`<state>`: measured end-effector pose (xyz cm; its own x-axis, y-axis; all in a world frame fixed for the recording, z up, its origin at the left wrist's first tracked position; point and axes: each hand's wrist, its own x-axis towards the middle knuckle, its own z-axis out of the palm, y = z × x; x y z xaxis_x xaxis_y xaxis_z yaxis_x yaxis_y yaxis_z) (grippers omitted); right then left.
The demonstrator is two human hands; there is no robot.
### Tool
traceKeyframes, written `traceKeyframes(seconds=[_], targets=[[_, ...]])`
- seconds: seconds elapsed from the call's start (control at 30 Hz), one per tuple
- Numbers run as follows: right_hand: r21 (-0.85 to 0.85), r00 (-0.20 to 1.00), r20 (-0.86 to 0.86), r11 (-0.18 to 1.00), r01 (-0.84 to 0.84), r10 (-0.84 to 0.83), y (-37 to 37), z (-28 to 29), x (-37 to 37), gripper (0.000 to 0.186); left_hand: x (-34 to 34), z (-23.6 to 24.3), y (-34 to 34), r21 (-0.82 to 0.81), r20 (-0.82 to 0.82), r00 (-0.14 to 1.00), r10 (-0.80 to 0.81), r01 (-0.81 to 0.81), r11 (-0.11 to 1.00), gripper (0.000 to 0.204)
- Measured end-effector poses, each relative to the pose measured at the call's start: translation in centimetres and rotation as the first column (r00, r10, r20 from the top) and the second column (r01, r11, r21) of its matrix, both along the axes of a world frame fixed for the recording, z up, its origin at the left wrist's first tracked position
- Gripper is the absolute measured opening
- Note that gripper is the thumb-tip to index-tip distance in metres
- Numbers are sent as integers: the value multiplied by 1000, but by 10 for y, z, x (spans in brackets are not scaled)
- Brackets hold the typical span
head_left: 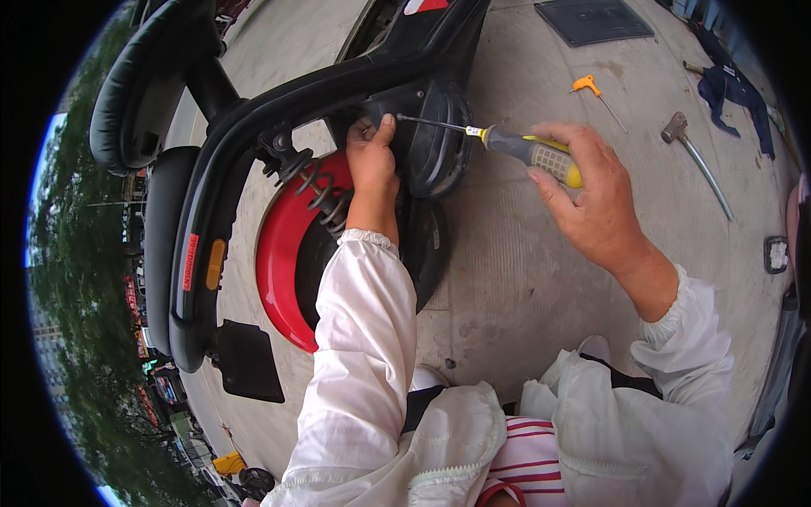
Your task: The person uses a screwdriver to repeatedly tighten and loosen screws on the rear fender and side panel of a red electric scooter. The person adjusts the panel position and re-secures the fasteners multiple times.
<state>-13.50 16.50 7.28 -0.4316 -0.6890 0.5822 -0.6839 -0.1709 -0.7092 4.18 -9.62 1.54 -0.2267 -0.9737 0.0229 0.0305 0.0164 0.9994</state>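
First, at far left, one black padded backrest, on the black scooter frame. One orange reflector, fixed to the frame's lower stretch. One red rear fender, curved, partly behind the sleeve. One coil-spring shock absorber, beside the fender. Left hand: thumb and fingers drawn together near the tool's tip, seemingly to guide it; whether anything is pinched, cannot tell. One black plastic casing, the shank crossing in front. One screwdriver, grey and yellow, nearly level between the hands, probably angled so to meet the frame side. Right hand: closed loosely round the handle's butt, likely leaving room to turn it. One orange T-handled driver and one hammer, on the pavement, apparently for easy reach.
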Motion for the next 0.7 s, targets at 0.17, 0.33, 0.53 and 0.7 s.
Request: traceKeyframes(seconds=[0.17,0.33,0.53,0.7], targets=[[27,961,269,996,-80,70,-1,3,-1,32,1,-5,-7,-7,-5,1000,-8,8,1000,31],[34,997,19,996,-79,79,-2,1,-11,33,2,-9,-12,-8,-35,999,-19,19,1000,33],[-144,989,124,987,-68,87,-5,2,-10,31,-1,-3,-7,-1,-43,998,-51,51,999,25],[137,990,64,982,-132,124,-2,9,-17,34,3,-5,-7,-18,-34,999,-38,37,999,15]])
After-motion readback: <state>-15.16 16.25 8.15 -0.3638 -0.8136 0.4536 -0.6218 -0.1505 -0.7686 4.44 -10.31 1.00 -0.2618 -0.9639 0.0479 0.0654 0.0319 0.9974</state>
